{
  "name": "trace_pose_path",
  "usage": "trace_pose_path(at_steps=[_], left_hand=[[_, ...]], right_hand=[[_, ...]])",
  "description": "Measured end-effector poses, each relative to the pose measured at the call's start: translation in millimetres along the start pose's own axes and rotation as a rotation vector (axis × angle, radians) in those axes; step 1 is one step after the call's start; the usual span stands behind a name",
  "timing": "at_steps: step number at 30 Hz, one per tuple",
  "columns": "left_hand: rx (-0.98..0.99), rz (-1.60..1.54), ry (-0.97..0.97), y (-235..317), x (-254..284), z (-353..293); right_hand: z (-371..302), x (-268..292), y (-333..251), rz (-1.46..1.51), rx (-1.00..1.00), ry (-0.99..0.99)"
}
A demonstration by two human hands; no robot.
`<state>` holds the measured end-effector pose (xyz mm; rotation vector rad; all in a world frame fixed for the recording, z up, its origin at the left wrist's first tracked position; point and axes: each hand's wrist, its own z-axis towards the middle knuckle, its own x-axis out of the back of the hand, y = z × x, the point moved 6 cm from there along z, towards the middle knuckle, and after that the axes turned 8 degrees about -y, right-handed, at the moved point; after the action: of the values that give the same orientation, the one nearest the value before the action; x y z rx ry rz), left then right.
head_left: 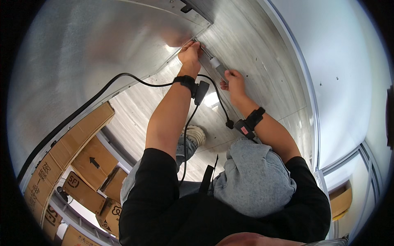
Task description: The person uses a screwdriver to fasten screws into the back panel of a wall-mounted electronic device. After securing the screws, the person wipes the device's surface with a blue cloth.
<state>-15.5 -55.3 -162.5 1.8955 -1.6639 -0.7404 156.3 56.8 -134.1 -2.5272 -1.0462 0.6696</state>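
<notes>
My right hand [235, 85] is wrapped round the grey handle of a screwdriver [217, 65]. Its thin metal shaft points up and left, toward the bottom edge of a large shiny metal panel [102, 45]. At that edge, close to the panel's corner, the fingers of my left hand [190, 54] are pinched together beside the shaft's tip. Whatever they hold is too small or hidden to make out. Each wrist wears a black strap with a small black device; the left one [200, 91] has a cable on it.
A thick black cable [102, 88] runs from the lower left across the metal panel toward my left wrist. Cardboard boxes [92, 160] stack up on the left. Grey wood-look floor [262, 74] lies beneath my hands, bounded on the right by a white wall [336, 53].
</notes>
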Motion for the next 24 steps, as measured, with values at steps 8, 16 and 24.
trace_pose_path(at_steps=[8, 16, 24], left_hand=[[0.069, -0.067, -0.011, 2.1, -15.8, -20.6], [0.020, -0.085, -0.033, -1.8, -11.8, -17.0], [0.074, 0.001, -0.041, 5.1, -19.8, -26.2]], right_hand=[[-1.4, 3.3, -4.7, -0.107, -0.163, -0.103], [2.7, 5.8, 8.7, -0.033, -0.121, 0.008], [-5.7, -1.0, -0.5, -0.224, 0.032, -0.022]])
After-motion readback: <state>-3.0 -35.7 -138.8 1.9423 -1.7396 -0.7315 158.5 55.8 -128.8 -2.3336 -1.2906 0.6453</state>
